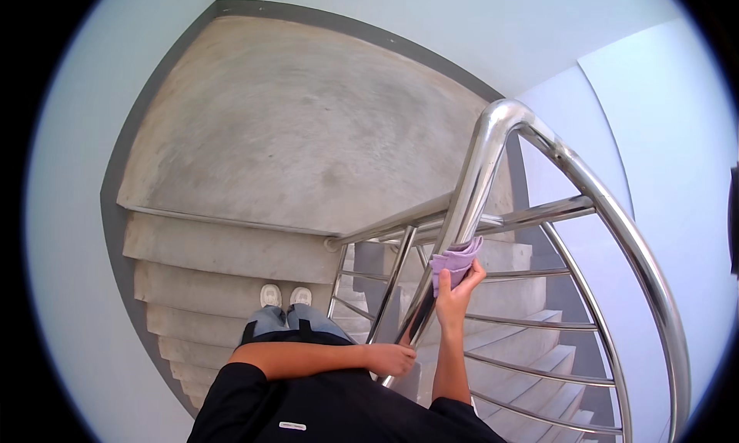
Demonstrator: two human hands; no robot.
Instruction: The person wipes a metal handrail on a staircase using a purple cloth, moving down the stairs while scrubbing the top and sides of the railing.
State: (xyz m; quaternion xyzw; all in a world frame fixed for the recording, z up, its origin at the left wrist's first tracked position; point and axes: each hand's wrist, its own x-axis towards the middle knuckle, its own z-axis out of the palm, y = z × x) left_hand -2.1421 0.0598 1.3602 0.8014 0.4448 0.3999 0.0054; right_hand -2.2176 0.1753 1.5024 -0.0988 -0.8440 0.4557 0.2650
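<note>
My right hand (459, 287) holds a folded light purple cloth (452, 263) around the stainless steel handrail (482, 160), with the thumb on the near side. Lower down the same rail, close to my body, my left hand (392, 359) grips the tube; its fingertips are partly hidden. The polished tube slopes up from beside me to a rounded bend (508, 111) ahead. From there a second rail (635, 241) curves away to the right.
I stand on concrete steps (231, 281) with a landing (312, 125) in front. Thin steel crossbars (537, 324) fill the railing on the right, and another flight of steps (514, 339) lies beyond them. Pale walls (69, 171) with a grey skirting band (135, 119) enclose the stairwell.
</note>
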